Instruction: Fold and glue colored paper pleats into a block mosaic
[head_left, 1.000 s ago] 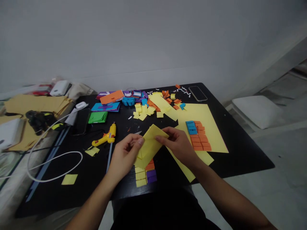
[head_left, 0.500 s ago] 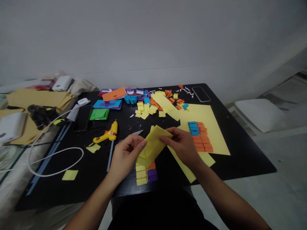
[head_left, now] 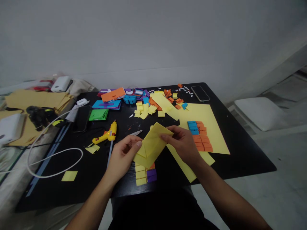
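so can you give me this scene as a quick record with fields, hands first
left: left hand pinches the lower left edge of the folded yellow paper
right: right hand grips its upper right corner
below paper: small yellow, orange and purple squares
left side: yellow glue gun, white cable
right side: large yellow sheet bearing orange and blue squares
far edge: phone, coloured scraps
surface: black table
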Demonstrator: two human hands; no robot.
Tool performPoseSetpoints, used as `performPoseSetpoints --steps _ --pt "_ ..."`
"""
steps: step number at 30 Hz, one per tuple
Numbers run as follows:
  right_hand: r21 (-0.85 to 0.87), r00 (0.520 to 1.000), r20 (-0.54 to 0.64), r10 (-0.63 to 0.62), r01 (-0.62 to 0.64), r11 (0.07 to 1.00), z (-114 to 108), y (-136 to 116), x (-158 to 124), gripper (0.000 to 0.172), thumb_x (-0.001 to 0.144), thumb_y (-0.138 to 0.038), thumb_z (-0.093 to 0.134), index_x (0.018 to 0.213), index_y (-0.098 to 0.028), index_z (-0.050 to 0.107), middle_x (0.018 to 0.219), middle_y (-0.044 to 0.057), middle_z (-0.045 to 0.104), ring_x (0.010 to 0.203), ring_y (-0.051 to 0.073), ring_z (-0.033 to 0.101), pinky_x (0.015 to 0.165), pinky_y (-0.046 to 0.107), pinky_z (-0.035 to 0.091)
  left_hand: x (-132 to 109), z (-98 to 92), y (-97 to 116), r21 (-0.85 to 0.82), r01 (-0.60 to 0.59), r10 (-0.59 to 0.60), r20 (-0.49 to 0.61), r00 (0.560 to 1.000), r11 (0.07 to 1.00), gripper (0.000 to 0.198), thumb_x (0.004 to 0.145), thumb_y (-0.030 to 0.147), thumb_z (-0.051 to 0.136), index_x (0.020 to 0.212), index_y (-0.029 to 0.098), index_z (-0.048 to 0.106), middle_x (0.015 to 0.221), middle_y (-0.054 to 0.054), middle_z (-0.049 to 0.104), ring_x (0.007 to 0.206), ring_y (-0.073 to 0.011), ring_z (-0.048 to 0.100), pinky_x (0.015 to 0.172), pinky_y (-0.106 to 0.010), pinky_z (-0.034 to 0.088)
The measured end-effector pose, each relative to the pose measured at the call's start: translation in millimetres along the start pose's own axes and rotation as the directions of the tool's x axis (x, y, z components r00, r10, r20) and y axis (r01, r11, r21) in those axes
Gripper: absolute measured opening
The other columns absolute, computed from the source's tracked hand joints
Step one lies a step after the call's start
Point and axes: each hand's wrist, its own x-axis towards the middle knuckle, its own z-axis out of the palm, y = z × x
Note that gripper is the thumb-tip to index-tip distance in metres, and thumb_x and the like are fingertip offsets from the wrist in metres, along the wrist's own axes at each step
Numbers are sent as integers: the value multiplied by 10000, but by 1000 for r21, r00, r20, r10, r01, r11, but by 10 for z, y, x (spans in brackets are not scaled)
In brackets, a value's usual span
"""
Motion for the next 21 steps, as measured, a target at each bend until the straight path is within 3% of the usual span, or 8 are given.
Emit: performPoseSetpoints --steps 12,17,21 --pt "-7 1000 24 17 -17 1000 6 23 9 284 673 -413 952 828 -237 792 816 16 780 761 205 715 722 354 602 -3 47 -18 115 -105 110 -38 993 988 250 883 418 726 799 185 688 644 27 565 567 -103 464 514 -213 353" --pt "-58 990 130 54 -47 997 -7 12 103 293 667 -412 949 848 -230 808 827 14 787 757 205 715 708 339 577 57 -4 29 102 -38 25 126 992 994 328 854 502 769 838 182 702 646 25 567 575 -112 478 523 -219 381" --pt "-33 984 161 80 -75 997 9 -2 240 339 641 -435 969 844 -214 812 847 21 796 764 194 716 726 328 574 165 -23 44 86 1 -18 197 980 996 439 843 594 775 732 183 667 591 31 556 522 -98 439 500 -220 361"
